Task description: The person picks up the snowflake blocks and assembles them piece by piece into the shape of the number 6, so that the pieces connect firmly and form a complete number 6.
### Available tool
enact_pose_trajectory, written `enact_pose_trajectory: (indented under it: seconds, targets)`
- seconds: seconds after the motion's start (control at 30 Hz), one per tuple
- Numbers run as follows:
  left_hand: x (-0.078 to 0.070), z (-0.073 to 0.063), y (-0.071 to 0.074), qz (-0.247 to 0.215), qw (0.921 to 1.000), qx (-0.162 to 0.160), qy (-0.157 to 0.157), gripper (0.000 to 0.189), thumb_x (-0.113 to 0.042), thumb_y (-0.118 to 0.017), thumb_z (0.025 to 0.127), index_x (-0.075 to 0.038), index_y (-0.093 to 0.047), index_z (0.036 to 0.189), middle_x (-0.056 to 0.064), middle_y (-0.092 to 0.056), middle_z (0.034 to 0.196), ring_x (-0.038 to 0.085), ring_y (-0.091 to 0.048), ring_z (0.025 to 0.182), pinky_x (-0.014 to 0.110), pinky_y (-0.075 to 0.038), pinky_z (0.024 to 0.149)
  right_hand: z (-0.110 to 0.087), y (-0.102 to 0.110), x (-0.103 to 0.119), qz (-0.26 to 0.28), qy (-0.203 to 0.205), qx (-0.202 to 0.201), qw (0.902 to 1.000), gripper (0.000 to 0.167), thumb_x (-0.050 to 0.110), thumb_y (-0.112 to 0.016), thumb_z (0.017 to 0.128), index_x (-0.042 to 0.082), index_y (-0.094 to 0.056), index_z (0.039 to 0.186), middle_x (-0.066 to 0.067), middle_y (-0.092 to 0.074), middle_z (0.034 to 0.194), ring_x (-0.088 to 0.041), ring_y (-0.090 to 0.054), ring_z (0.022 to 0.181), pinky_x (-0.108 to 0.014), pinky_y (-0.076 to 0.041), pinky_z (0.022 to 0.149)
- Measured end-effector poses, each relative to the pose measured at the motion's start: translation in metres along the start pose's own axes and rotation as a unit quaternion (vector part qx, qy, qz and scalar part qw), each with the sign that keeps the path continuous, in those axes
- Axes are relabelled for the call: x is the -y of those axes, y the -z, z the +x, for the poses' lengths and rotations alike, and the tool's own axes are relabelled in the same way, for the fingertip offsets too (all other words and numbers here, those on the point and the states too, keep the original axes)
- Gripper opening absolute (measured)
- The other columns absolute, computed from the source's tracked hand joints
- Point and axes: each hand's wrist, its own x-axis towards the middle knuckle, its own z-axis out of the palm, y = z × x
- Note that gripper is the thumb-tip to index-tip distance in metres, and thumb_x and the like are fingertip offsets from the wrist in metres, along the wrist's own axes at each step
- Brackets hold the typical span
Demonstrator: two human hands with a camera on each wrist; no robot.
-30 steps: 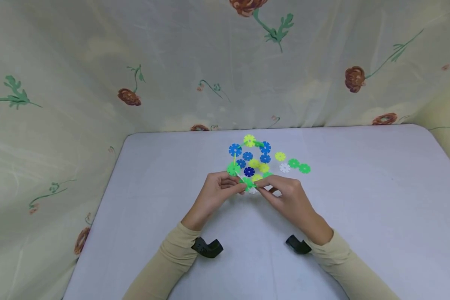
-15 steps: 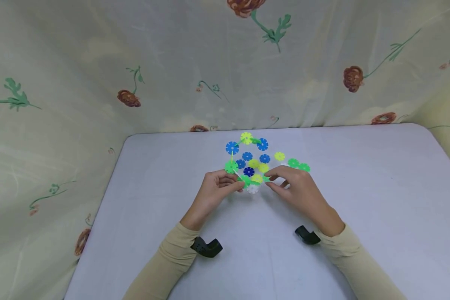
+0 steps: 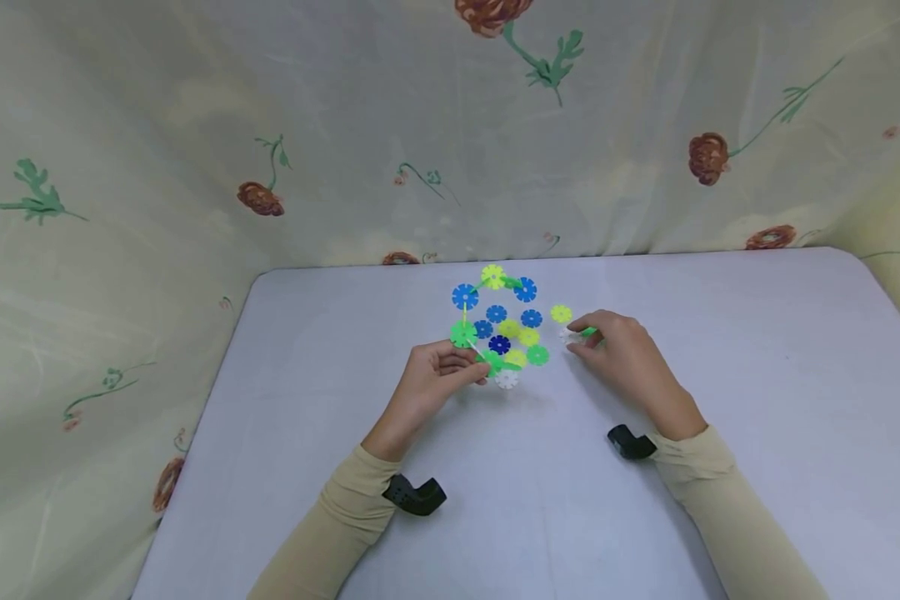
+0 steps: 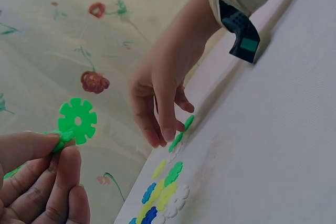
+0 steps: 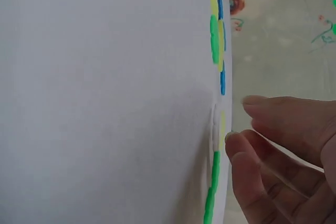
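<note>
My left hand pinches a green notched plastic disc at the near end of a chain of interlocking discs. In the head view the chain curves away from that hand through a green disc, a blue disc and a yellow disc to another blue disc. My right hand is over loose discs at the right of the group, thumb and fingertips apart with nothing between them. Below its fingertips, a white disc and green discs are partly hidden.
Several loose discs lie on the white table, among them a dark blue disc, a green disc, a white disc and a yellow disc. A flowered curtain hangs behind the table.
My right hand has left the chain's near end and moved right and away from me, over the white and green discs. The left hand keeps its pinch, nearly still.
</note>
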Motion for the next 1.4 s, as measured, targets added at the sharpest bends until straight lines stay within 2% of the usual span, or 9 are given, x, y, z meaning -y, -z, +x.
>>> enact_pose_trajectory:
  seconds: [0.2,0.4,0.5,0.7,0.97,1.13,1.27,1.33,1.4]
  targets:
    - [-0.001,-0.001,-0.001,-0.004,1.0000,-0.001,0.003,0.017,-0.015,-0.078,0.093,-0.001,-0.072,0.100,0.008,-0.076,0.093,0.030,-0.077,0.092,0.039,-0.058,0.093,0.011,-0.002,-0.006,0.004,-0.023,0.019,0.9996,0.029,0.016,-0.078,0.092,0.001,-0.074,0.117,-0.017,-0.073,0.112,-0.027,-0.066,0.089,-0.041,-0.053,0.079]
    - [-0.002,-0.002,-0.002,-0.010,0.9999,0.003,0.004,0.018,-0.016,-0.078,0.093,-0.001,-0.072,0.101,0.007,-0.076,0.093,0.032,-0.076,0.094,0.039,-0.058,0.094,0.019,-0.005,-0.011,0.001,-0.039,0.033,0.9987,0.030,0.018,-0.078,0.093,-0.001,-0.074,0.116,-0.018,-0.069,0.108,-0.029,-0.062,0.093,-0.042,-0.051,0.082]
    - [-0.001,-0.001,-0.002,-0.012,0.9999,0.005,0.000,0.017,-0.015,-0.077,0.093,-0.001,-0.072,0.101,0.006,-0.076,0.092,0.028,-0.076,0.091,0.043,-0.058,0.095,0.020,-0.005,-0.013,0.005,-0.052,0.043,0.9977,0.031,0.018,-0.077,0.093,-0.002,-0.073,0.117,-0.019,-0.068,0.111,-0.030,-0.062,0.095,-0.043,-0.052,0.085]
    - [0.000,0.000,-0.002,-0.017,0.9997,0.007,-0.012,0.015,-0.011,-0.077,0.093,0.001,-0.071,0.100,0.004,-0.075,0.090,0.012,-0.074,0.082,0.056,-0.056,0.096,0.018,-0.004,-0.012,0.019,-0.076,0.052,0.9956,0.030,0.018,-0.078,0.093,0.001,-0.068,0.116,-0.017,-0.070,0.108,-0.029,-0.064,0.094,-0.043,-0.054,0.084]
    - [0.001,0.000,-0.001,-0.023,0.9996,0.007,-0.012,0.016,-0.011,-0.077,0.093,0.001,-0.071,0.100,0.004,-0.074,0.089,0.015,-0.075,0.083,0.057,-0.055,0.097,0.008,-0.004,-0.009,0.034,-0.043,0.030,0.9980,0.021,0.011,-0.082,0.089,0.004,-0.072,0.106,-0.013,-0.075,0.099,-0.023,-0.069,0.085,-0.038,-0.057,0.079]
    - [0.001,0.000,0.000,-0.022,0.9997,0.005,-0.012,0.018,-0.015,-0.078,0.093,-0.001,-0.072,0.102,0.005,-0.075,0.091,0.019,-0.075,0.086,0.053,-0.055,0.098,0.002,-0.004,-0.004,0.048,-0.029,0.027,0.9981,0.016,0.010,-0.080,0.090,0.005,-0.074,0.105,-0.011,-0.076,0.096,-0.020,-0.069,0.084,-0.029,-0.057,0.075]
    - [0.002,0.000,0.001,-0.023,0.9996,0.005,-0.016,0.019,-0.016,-0.078,0.093,0.000,-0.072,0.102,0.006,-0.075,0.091,0.026,-0.076,0.089,0.053,-0.055,0.098,-0.004,-0.002,0.001,0.116,-0.040,0.048,0.9913,0.019,0.013,-0.079,0.091,0.004,-0.074,0.107,-0.012,-0.076,0.097,-0.018,-0.071,0.082,-0.023,-0.058,0.071]
    - [0.001,0.000,0.002,-0.023,0.9996,0.004,-0.018,0.018,-0.016,-0.077,0.093,-0.001,-0.072,0.102,0.006,-0.075,0.091,0.026,-0.076,0.089,0.053,-0.056,0.098,-0.006,-0.001,0.004,0.178,-0.045,0.063,0.9809,0.022,0.014,-0.080,0.091,0.002,-0.073,0.108,-0.013,-0.076,0.097,-0.018,-0.073,0.081,-0.024,-0.061,0.071]
    - [0.001,0.000,0.002,-0.022,0.9996,0.001,-0.019,0.017,-0.015,-0.077,0.093,-0.001,-0.072,0.102,0.005,-0.075,0.091,0.022,-0.075,0.087,0.050,-0.056,0.097,-0.009,0.000,0.007,0.248,-0.048,0.079,0.9642,0.026,0.014,-0.080,0.091,0.000,-0.071,0.111,-0.013,-0.076,0.097,-0.020,-0.076,0.082,-0.028,-0.063,0.073]
